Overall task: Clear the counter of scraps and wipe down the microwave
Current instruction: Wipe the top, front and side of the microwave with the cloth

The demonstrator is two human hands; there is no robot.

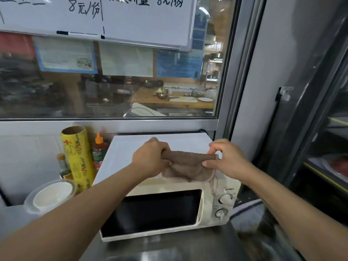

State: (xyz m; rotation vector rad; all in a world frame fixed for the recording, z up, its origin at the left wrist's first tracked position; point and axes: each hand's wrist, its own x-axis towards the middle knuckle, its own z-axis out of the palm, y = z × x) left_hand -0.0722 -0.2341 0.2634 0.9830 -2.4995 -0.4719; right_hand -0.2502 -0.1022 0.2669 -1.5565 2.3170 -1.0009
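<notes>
**Counter and what stands on it**

A steel counter [188, 247] carries a cream microwave [169, 210], which sits directly below the two-handed grip, door shut and two dials on its right panel. Left of the grip, against the wall, stand a yellow wrap roll [78, 157], a red sauce bottle [98, 149] and a dark bottle [63, 166]. Below-left of these sits a white bowl [53, 194].

A cream, box-shaped microwave [169, 208] is sitting on the steel counter [188, 249]. Left of it a yellow roll of cling film [78, 157] is standing upright, a white round bowl [53, 194] lying in front. Behind, a glass window [113, 81] is rising.
</notes>
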